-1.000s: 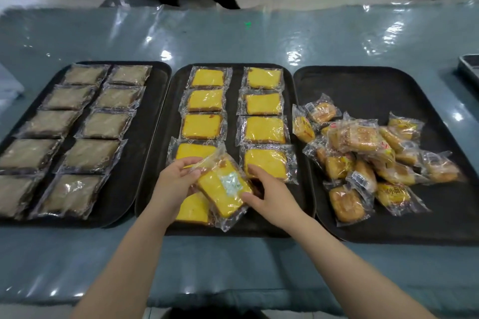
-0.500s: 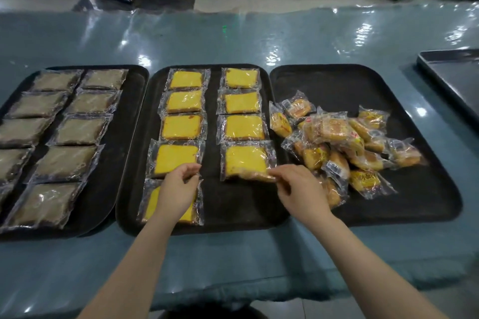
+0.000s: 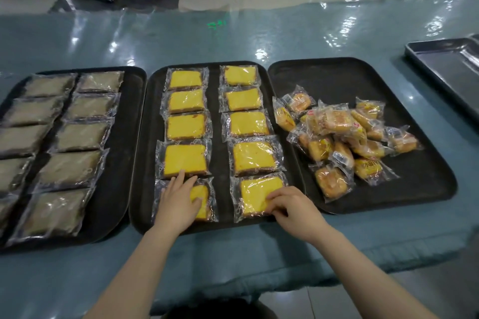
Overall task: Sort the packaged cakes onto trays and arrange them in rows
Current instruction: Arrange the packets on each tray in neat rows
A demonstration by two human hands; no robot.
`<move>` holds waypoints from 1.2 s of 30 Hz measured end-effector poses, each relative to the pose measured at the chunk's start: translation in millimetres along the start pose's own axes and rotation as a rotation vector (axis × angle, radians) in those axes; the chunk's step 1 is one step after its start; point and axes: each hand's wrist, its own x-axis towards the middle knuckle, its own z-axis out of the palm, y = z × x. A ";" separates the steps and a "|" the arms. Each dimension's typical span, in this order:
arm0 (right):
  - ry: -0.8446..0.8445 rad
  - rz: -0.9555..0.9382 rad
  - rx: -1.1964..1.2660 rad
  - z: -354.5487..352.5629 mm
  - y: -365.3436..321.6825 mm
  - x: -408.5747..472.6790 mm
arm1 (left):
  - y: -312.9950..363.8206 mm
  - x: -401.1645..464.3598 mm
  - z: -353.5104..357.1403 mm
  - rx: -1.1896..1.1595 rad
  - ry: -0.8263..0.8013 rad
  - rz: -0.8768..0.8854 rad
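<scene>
Three black trays lie side by side. On the middle tray (image 3: 220, 223), yellow packaged cakes form two columns. My left hand (image 3: 178, 199) rests flat, fingers fairly straight, on the nearest cake of the left column (image 3: 203, 202). My right hand (image 3: 293, 207) has curled fingers on the near right corner of the nearest cake of the right column (image 3: 256, 194), thumb at its front edge. The left tray (image 3: 119, 189) holds brown packaged cakes (image 3: 70, 168) in two columns. The right tray (image 3: 414, 184) carries a loose pile of small golden packaged cakes (image 3: 337, 137).
A metal baking tray (image 3: 445, 70) sits at the far right of the glossy teal table (image 3: 233, 33). The table's front edge runs just below the trays. The far half of the right tray is bare. A door and tiled floor lie beyond the table.
The yellow cake held up in both hands a second ago now lies flat at the near end of the right column. My left hand has settled on the near left cake.
</scene>
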 end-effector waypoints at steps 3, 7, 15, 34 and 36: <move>0.150 0.091 -0.022 10.1 -7.7 3.2 | -12.8 -6.7 -1.1 0.009 0.064 0.044; -0.005 0.122 -0.163 25.4 -22.5 16.9 | -28.1 -7.6 -4.2 0.027 0.051 0.047; -0.152 0.250 -0.384 47.2 -27.4 31.3 | -33.0 -12.4 11.5 0.159 -0.020 0.123; -0.020 0.251 -0.371 25.1 -30.5 70.1 | -21.3 -5.1 0.9 0.147 0.028 0.106; -0.027 0.230 -0.383 19.1 -25.1 82.2 | -16.9 8.6 -6.4 0.159 0.024 0.108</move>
